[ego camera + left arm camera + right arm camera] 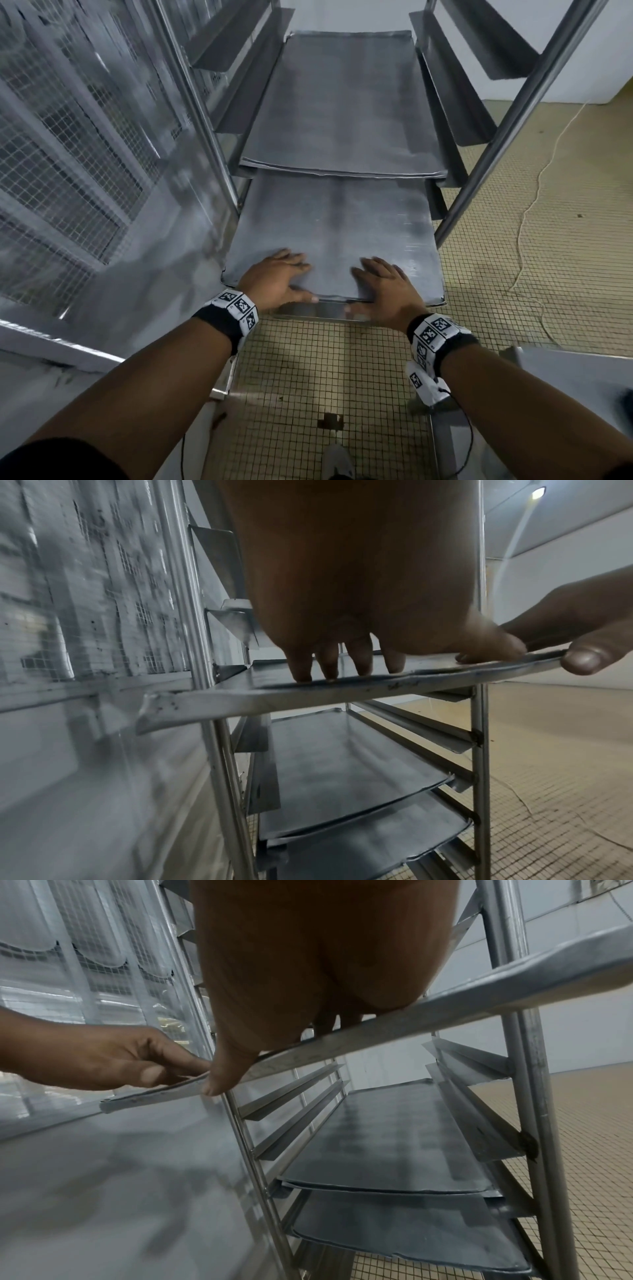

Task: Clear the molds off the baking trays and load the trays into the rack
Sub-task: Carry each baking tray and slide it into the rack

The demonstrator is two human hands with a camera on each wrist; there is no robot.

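A grey baking tray lies partly inside the steel rack, its near end sticking out towards me. No molds are on it. My left hand and right hand lie flat on the tray's near end, fingers straight on top, thumbs against the front rim. The left wrist view shows the left fingers on the tray above its rim, and the right thumb at the rim. In the right wrist view the right hand rests over the rim.
Another tray sits one level higher in the rack, and more trays fill lower levels. A metal mesh wall stands close on the left. To the right are tiled floor, a white cable and a metal table corner.
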